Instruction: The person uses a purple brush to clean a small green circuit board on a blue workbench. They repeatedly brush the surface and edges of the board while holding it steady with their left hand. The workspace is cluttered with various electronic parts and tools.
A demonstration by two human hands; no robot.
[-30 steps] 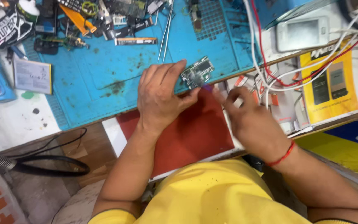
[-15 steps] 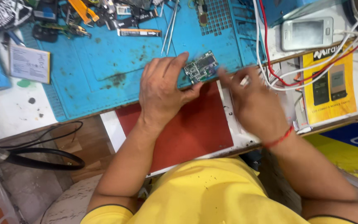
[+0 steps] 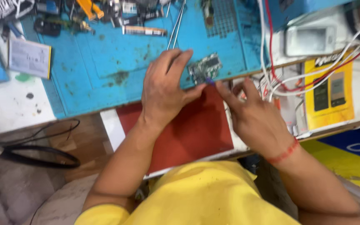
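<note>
mat: blue work mat (image 3: pixel 105 62) fills the left and top, its near edge just behind my hands; white card (image 3: pixel 30 58) at 10 o'clock, well apart.
my left hand: my left hand (image 3: pixel 163 89) lies flat on the mat edge, fingers spread and loose, fingertips touching the left side of the circuit board (image 3: pixel 206 66). Grasp not closed; more a press-down.
board: small grey-green board at 12 o'clock from my hands, on the mat's near edge, tweezers (image 3: pixel 176 23) just behind it.
change: a second ago my right was further right and lower; now its fingertips are at the board's lower corner, board barely moved. Judged: steadying done, fine work starting.
my right hand: my right hand (image 3: pixel 255 118) pinches something small and purple; cannot tell what.
room: red pad (image 3: pixel 188 133) below is bare; wires (image 3: pixel 296 83) and yellow box (image 3: pixel 330 96) crowd 2 o'clock.
</note>
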